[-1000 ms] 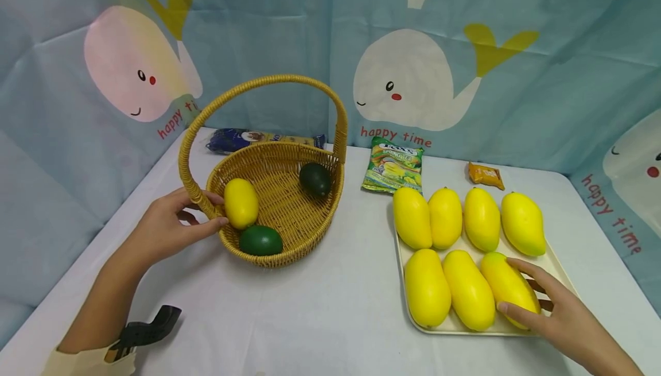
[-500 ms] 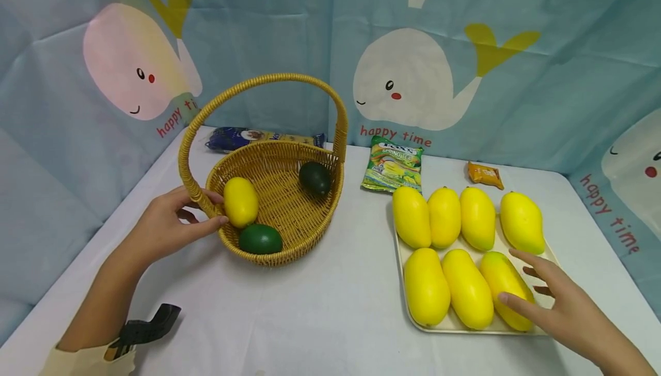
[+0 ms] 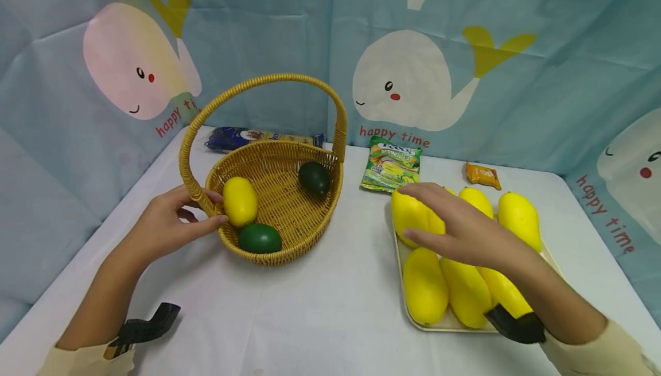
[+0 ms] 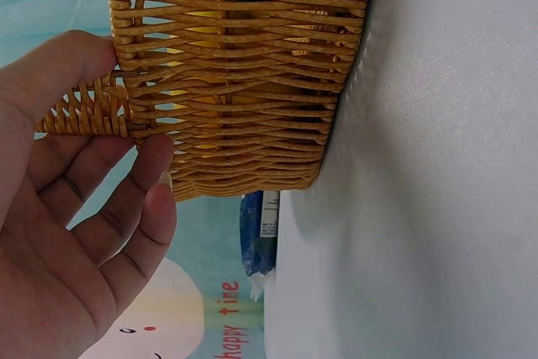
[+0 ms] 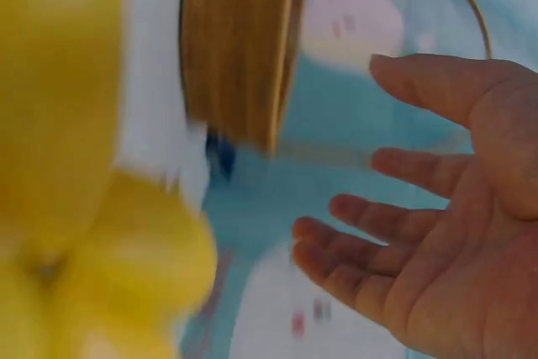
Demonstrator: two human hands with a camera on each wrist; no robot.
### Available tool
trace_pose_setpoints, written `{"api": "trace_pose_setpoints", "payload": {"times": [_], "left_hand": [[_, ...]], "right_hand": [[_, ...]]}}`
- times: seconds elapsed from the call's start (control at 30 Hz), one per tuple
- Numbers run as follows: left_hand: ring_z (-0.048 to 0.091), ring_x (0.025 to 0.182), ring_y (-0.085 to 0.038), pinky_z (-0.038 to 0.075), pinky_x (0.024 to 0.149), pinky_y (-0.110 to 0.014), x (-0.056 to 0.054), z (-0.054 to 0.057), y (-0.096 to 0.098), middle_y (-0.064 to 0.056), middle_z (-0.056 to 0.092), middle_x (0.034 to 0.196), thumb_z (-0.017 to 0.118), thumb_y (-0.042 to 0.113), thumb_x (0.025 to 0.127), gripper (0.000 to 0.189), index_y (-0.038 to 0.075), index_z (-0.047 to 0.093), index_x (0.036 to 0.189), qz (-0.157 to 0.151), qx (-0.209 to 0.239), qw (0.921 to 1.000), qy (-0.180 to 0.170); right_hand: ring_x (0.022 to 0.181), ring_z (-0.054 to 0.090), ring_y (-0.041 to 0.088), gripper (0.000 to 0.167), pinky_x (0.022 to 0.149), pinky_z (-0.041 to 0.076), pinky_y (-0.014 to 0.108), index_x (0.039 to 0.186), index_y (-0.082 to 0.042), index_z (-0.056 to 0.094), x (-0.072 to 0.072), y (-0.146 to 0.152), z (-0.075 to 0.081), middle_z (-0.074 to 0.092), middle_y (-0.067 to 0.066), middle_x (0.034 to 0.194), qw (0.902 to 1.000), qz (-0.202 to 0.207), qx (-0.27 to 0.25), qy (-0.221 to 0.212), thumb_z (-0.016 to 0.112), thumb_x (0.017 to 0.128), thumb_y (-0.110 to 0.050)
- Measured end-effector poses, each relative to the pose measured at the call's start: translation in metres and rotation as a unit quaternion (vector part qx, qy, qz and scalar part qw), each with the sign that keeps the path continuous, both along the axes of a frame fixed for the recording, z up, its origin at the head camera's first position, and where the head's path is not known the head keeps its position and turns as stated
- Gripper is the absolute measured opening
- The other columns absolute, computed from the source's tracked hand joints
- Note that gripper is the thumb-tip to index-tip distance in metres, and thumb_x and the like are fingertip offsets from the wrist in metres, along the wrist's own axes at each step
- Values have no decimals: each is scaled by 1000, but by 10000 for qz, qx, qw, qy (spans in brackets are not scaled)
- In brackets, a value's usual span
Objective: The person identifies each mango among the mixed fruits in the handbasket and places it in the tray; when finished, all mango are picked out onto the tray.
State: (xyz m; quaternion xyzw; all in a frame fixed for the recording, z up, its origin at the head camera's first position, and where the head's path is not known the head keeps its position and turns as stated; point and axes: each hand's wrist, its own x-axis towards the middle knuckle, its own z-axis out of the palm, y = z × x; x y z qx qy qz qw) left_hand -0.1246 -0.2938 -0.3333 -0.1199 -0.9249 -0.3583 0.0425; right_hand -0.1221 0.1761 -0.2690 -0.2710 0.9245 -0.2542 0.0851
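Note:
My left hand (image 3: 172, 224) pinches the side of a wicker basket (image 3: 296, 215) at the foot of its arched handle. In the left wrist view, fingers and thumb lie on both sides of the basket's woven rim. Inside the basket are a yellow oval fruit (image 3: 240, 201), a green oval fruit (image 3: 260, 239) and a dark avocado (image 3: 314, 178). My right hand (image 3: 467, 229) hovers over several yellow mangoes (image 3: 426, 287) on a cream tray (image 3: 449, 326), hiding parts of some. Its fingers are spread and hold nothing, as the right wrist view (image 5: 454, 241) also shows.
Behind the basket lies a blue and yellow packet (image 3: 265, 136). A green candy bag (image 3: 392, 165) and a small orange wrapper (image 3: 482, 175) lie behind the tray. Whale-printed cloth (image 3: 289, 37) walls in the white table (image 3: 320, 318).
My right hand has let go of the mango at the tray's front right, lifted, and moved left across the tray. The left hand stays at the basket's rim.

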Motion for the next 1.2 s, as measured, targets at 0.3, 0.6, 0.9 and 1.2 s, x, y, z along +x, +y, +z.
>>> {"api": "trace_pose_setpoints", "payload": {"times": [0.3,0.6,0.9,1.2], "left_hand": [[58,92,-20,51,73,-18,0,-7,2,-2,68,101,81,26,86,33,11,71,114,-102,-33,9998,143],[59,92,-20,52,73,-18,-1,-8,3,-1,69,101,81,26,87,32,11,71,114,-125,-33,9997,202],[58,91,-14,51,72,-15,-2,-3,-3,-3,69,102,82,23,85,34,10,70,115,-95,-32,9997,233],[59,95,-25,51,73,-16,-1,-3,-4,-6,68,104,82,24,86,36,9,69,117,-107,-34,9998,162]], "right_hand": [[114,58,19,58,94,51,34,149,-10,44,-55,-129,-19,50,7,145,9882,1130,-900,-504,67,97,-23],[134,44,19,70,109,39,36,159,-10,22,-72,-234,-54,40,7,155,9756,684,-680,-1971,53,103,-38],[99,54,16,60,84,46,28,158,-18,30,-79,-275,-62,56,3,128,9809,567,-592,-1765,53,105,-33],[113,53,17,68,84,50,29,154,-20,36,-83,-262,-60,50,7,143,9749,241,-1089,-1926,70,96,-19]]}}
